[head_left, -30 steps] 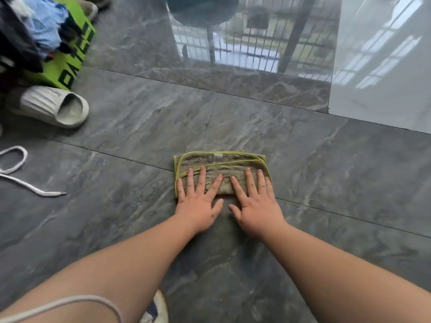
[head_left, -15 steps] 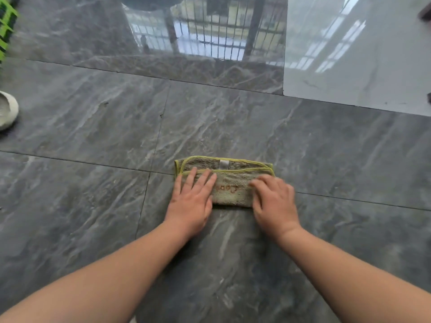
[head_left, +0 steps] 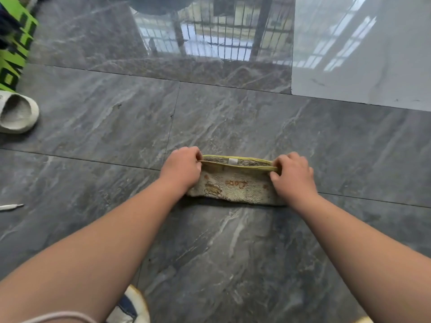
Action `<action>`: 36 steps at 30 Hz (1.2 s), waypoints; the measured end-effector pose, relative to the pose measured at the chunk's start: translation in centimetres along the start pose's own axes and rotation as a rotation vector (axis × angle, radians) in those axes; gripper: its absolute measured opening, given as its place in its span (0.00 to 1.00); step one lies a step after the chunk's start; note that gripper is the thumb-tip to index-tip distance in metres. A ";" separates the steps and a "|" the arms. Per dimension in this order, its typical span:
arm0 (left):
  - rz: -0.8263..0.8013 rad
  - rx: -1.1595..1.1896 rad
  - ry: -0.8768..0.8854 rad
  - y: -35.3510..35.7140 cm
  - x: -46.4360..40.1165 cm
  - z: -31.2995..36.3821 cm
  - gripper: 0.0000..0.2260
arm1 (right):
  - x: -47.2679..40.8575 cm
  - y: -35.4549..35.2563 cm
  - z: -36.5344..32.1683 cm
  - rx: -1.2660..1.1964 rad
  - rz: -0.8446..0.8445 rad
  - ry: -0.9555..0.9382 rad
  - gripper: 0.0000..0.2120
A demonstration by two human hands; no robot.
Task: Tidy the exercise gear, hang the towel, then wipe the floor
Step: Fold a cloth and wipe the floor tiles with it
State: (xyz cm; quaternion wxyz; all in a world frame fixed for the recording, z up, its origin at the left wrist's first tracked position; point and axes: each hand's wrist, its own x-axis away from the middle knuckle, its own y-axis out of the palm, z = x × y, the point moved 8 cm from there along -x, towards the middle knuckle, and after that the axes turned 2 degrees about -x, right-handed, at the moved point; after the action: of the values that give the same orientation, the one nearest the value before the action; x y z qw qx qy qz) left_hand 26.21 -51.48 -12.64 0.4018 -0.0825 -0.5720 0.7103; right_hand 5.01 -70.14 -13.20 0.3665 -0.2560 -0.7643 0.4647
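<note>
Green-edged cloth (head_left: pixel 235 183): palms earlier flat, now seemingly pinching far corners.

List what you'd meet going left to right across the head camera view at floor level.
White slipper → left hand → folded cloth → right hand

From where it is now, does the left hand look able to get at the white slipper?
Probably yes: only bare floor separates the left hand from the white slipper, though it is pinching the cloth.

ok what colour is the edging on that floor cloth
Yellow-green piping along the folded grey-beige cloth, clearest in the head view.
</note>
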 end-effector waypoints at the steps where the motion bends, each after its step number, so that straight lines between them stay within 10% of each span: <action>1: -0.005 -0.008 -0.010 0.0 0.0 -0.1 0.03 | 0.0 0.2 0.4 -0.068 -0.010 0.034 0.09; 8: 0.074 -0.060 0.054 0.8 2.0 1.4 0.14 | 1.3 1.0 2.3 -0.308 -0.007 0.262 0.14; 13: -0.187 0.085 0.283 4.5 3.5 5.9 0.19 | 1.0 1.1 2.7 -0.281 -0.073 0.343 0.08; 36: -0.138 0.576 -0.214 0.0 3.6 -4.3 0.15 | 4.2 3.9 -15.8 -0.743 -0.218 0.074 0.15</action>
State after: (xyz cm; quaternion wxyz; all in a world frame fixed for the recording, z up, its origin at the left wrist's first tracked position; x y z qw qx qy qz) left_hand 26.30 -45.82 -12.81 0.3934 0.1491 -0.3908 0.8187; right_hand 15.28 -57.11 -10.61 0.3234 -0.3052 -0.8895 0.1050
